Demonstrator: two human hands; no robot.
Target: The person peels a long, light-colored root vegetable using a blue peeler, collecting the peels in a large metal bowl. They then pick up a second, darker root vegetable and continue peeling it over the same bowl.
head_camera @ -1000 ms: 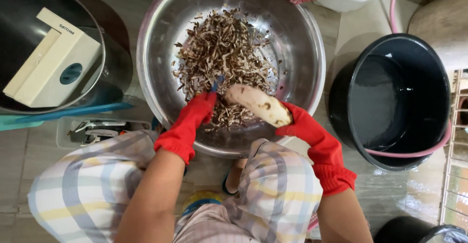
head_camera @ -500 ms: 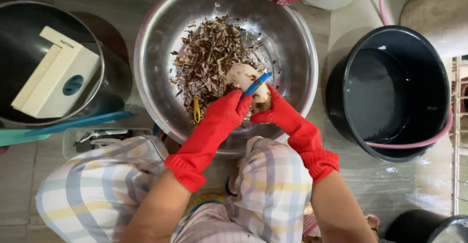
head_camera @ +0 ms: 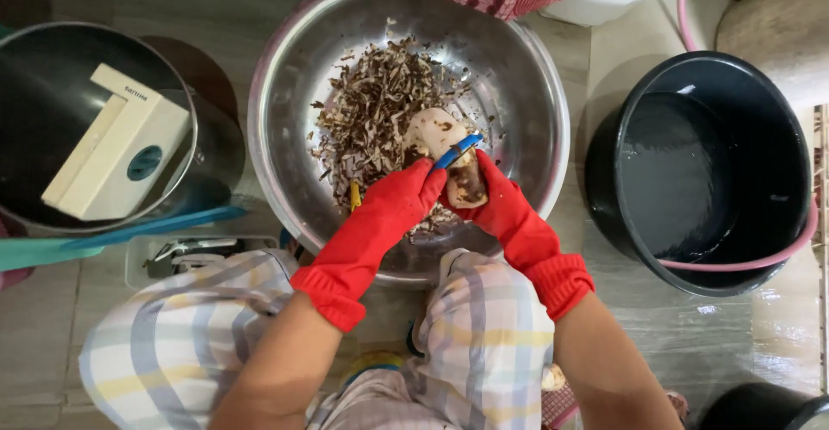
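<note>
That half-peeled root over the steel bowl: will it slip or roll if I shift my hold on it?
Probably slippery: the root shows pale, freshly peeled flesh, and the right hand holds it in a smooth rubber glove. It looks stiff and solid. Its rounded, elongated shape would likely roll if dropped into the curved steel bowl.

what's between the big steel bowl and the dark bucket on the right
In the head view, only a strip of bare pale tiled floor separates the large round stainless steel bowl from the dark round plastic bucket of water; nothing lies on it.

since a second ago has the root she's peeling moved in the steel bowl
Yes. The root has swung from lying near the bowl front rim to pointing up toward its middle.
</note>
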